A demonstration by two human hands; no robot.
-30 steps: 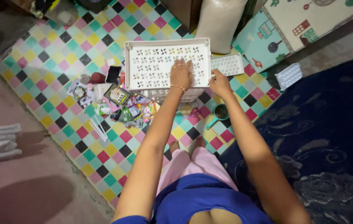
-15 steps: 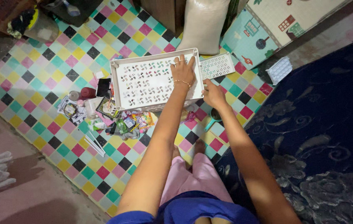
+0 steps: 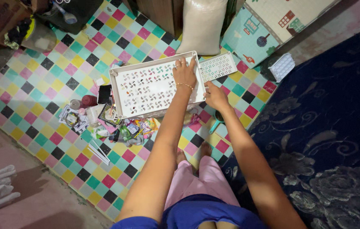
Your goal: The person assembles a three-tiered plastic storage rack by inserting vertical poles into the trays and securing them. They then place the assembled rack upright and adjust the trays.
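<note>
**Gripping the perforated tray over a litter of small things**

Seen from the head camera, the white perforated tray [image 3: 154, 87] sat tilted over the checkered floor mat [image 3: 40, 85], its long edge toward the person. The left hand [image 3: 185, 73] lay flat on the tray's right end, fingers spread over the far rim. The right hand [image 3: 216, 96] closed on the tray's near right corner, fingers curled under; how firm the hold was could not be told. Both hands held one end only, so the far left end hung unsupported and could have dipped or swung, I judged. Just below that edge lay a scatter of packets and small items [image 3: 120, 127] and a dark red cup [image 3: 89, 101]; a sagging tray could have knocked these about. The smaller white perforated panel [image 3: 218, 66] touched the tray's right side and could have been dragged along.
</note>
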